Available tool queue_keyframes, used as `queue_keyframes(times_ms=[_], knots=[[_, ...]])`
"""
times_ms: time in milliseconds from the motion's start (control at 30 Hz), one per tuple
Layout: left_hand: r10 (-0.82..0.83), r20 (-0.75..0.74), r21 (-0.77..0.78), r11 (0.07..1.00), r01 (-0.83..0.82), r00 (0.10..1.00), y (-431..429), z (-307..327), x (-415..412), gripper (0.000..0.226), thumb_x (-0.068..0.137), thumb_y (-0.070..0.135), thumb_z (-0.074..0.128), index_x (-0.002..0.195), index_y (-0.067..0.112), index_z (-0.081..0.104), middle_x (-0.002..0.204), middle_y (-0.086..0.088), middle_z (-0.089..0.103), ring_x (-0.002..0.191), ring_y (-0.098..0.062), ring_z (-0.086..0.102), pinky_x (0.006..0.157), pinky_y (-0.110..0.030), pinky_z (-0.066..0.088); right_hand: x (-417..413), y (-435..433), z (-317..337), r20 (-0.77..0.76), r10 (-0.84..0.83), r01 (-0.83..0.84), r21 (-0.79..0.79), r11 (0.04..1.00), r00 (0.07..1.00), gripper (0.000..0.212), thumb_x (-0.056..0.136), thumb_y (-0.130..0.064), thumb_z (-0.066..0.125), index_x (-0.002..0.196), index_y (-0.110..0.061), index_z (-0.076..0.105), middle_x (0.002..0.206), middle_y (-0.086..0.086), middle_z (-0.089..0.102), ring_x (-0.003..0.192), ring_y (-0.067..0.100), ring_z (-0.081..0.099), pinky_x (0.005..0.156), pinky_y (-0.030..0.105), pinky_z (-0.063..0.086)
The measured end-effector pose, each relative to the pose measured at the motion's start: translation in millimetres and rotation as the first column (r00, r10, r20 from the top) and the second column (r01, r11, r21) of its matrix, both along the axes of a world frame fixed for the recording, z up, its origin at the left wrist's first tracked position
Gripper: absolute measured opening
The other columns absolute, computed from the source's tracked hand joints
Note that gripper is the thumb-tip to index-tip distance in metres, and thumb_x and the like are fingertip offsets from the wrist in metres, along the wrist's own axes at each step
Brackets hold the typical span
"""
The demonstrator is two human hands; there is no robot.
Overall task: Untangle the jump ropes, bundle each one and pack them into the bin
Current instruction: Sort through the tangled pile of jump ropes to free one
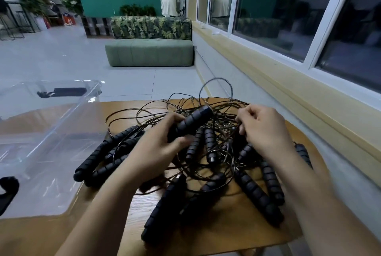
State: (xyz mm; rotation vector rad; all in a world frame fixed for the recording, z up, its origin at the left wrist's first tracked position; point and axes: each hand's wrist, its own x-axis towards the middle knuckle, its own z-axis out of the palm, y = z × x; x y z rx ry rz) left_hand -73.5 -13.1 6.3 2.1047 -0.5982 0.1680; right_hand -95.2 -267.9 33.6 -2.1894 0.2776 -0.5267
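A tangled heap of jump ropes [208, 152] lies on the wooden table [237, 233], thin dark cords looping over several black ribbed foam handles. My left hand [158, 146] grips one black handle [191, 123] and holds it tilted above the heap. To the right, my right hand [261, 128] pinches thin cords near the top of the tangle. A clear plastic bin [47, 132] stands at the left of the table, with black latches on its ends.
The wall with a yellow sill and windows [288, 29] runs close along the right. Beyond the table lie a tiled floor, a green bench [149, 52] and a person [169, 0] standing far off with their back turned.
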Motion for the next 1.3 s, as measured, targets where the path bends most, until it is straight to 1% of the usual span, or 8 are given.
queue_keyframes(times_ms=[100, 267, 467, 567, 767, 900, 1000, 1300], knots=[[-0.017, -0.082, -0.31, 0.951, -0.009, 0.996, 16, 4, 2, 0.026, 0.094, 0.034, 0.077, 0.115, 0.031, 0.063, 0.096, 0.006, 0.07, 0.085, -0.011, 0.063, 0.078, -0.032, 0.046, 21, -22, 1, -0.04, -0.046, 0.05, 0.088, 0.995, 0.998, 0.028, 0.1, -0.027, 0.06, 0.077, -0.017, 0.073, 0.06, -0.002, 0.071, 0.047, 0.016, 0.058, 0.058, 0.034, 0.051], [-0.074, -0.249, -0.689, 0.715, -0.123, 0.966, 28, 4, 13, 0.021, 0.095, 0.019, 0.074, 0.11, 0.015, 0.06, 0.11, -0.035, 0.066, 0.076, -0.02, 0.073, 0.069, -0.035, 0.057, 32, -45, -12, -0.148, -0.137, 0.1, -0.23, 0.968, 0.98, 0.033, 0.095, -0.035, 0.06, 0.078, -0.01, 0.072, 0.07, 0.007, 0.072, 0.073, 0.031, 0.068, 0.069, 0.039, 0.056], [-0.093, -0.304, -0.841, 0.493, -0.221, 0.948, 20, 3, 26, 0.017, 0.104, 0.02, 0.057, 0.116, 0.011, 0.051, 0.088, -0.014, 0.065, 0.086, -0.025, 0.073, 0.079, -0.032, 0.057, 41, -58, -19, -0.344, -0.214, 0.007, -0.515, 0.857, 0.914, 0.035, 0.098, -0.04, 0.055, 0.075, -0.016, 0.065, 0.082, 0.005, 0.071, 0.075, 0.024, 0.061, 0.072, 0.036, 0.057], [-0.063, -0.278, -0.793, 0.578, -0.192, 0.959, 16, 0, 26, 0.013, 0.104, 0.02, 0.056, 0.112, 0.014, 0.049, 0.08, -0.002, 0.058, 0.076, -0.023, 0.062, 0.067, -0.034, 0.047, 32, -50, -3, -0.342, -0.255, -0.021, -0.632, 0.775, 0.904, 0.02, 0.093, -0.037, 0.061, 0.101, -0.02, 0.056, 0.092, 0.004, 0.064, 0.083, 0.03, 0.059, 0.066, 0.037, 0.05], [-0.029, -0.226, -0.722, 0.676, -0.148, 0.974, 12, 1, 17, 0.011, 0.096, 0.015, 0.063, 0.105, 0.011, 0.057, 0.076, -0.012, 0.048, 0.067, -0.019, 0.046, 0.063, -0.033, 0.036, 27, -6, 43, -0.119, 0.08, -0.139, -0.654, 0.744, 0.99, 0.076, 0.082, -0.039, 0.075, 0.15, -0.037, 0.042, 0.138, -0.001, 0.053, 0.111, 0.03, 0.063, 0.084, 0.04, 0.052], [-0.045, -0.219, -0.733, 0.667, -0.134, 0.975, 7, 1, 15, 0.012, 0.088, 0.019, 0.07, 0.1, 0.017, 0.068, 0.071, -0.008, 0.049, 0.068, -0.022, 0.046, 0.066, -0.033, 0.037, 34, 17, 68, -0.237, 0.297, -0.38, -0.596, 0.707, 0.925, 0.061, 0.084, -0.048, 0.082, 0.14, -0.034, 0.063, 0.12, -0.004, 0.06, 0.109, 0.019, 0.061, 0.092, 0.035, 0.05], [-0.053, -0.233, -0.709, 0.693, -0.132, 0.971, 6, 1, 13, 0.007, 0.09, 0.022, 0.077, 0.092, 0.022, 0.07, 0.069, -0.009, 0.055, 0.067, -0.02, 0.052, 0.069, -0.034, 0.041, 40, 26, 79, -0.244, 0.342, -0.419, -0.548, 0.724, 0.908, 0.028, 0.099, -0.049, 0.072, 0.1, -0.022, 0.078, 0.085, -0.004, 0.071, 0.081, 0.017, 0.064, 0.069, 0.03, 0.048], [-0.17, -0.274, -0.567, 0.823, -0.016, 0.947, -19, 11, -1, 0.023, 0.083, 0.027, 0.09, 0.099, 0.019, 0.075, 0.078, -0.012, 0.07, 0.074, -0.022, 0.069, 0.075, -0.037, 0.051, 19, 56, 135, -0.211, 0.488, -0.53, -0.408, 0.744, 0.847, 0.046, 0.112, -0.045, 0.051, 0.091, -0.016, 0.08, 0.063, 0.006, 0.054, 0.045, 0.013, 0.057, 0.046, 0.022, 0.041]])
